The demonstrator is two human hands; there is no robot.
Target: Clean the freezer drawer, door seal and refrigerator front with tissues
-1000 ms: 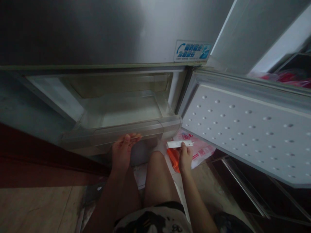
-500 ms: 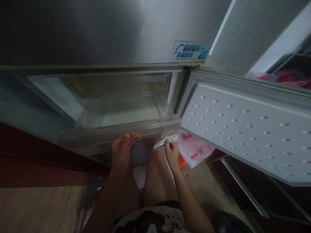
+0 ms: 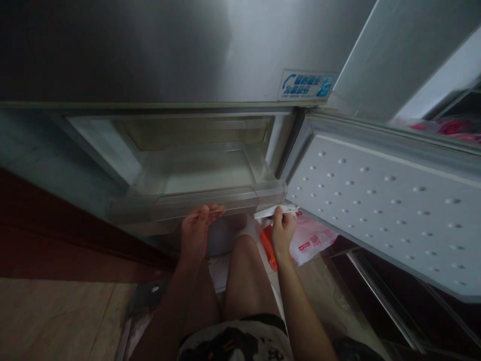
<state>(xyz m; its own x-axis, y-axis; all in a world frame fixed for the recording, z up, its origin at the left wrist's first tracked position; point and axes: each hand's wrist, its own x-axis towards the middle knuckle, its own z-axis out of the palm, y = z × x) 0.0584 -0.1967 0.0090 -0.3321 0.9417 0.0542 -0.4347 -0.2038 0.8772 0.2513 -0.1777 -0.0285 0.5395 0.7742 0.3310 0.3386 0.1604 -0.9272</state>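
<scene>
My left hand point(image 3: 199, 223) is in front of the clear plastic drawer point(image 3: 206, 200), palm turned up and fingers reaching right. Its thumb presses toward the fingers; a thin edge seems to lie between them, too dim to make out. My right hand point(image 3: 283, 230) pinches a thin white folded sheet point(image 3: 268, 211), perhaps paper or cloth, just below the drawer's right end. The drawer is pulled part way out of the lower fridge compartment, and no contents show in it.
The fridge door point(image 3: 376, 200) with raised dots stands wide open at right. Below it lies a white plastic bag point(image 3: 313, 240) with red print, beside something orange point(image 3: 268, 245). A dark red panel point(image 3: 75, 230) borders the left. My knees are under the drawer.
The view has shifted slightly, so most things sit further right. My right hand has moved right and up a little with the white sheet, uncovering more of the orange thing.
</scene>
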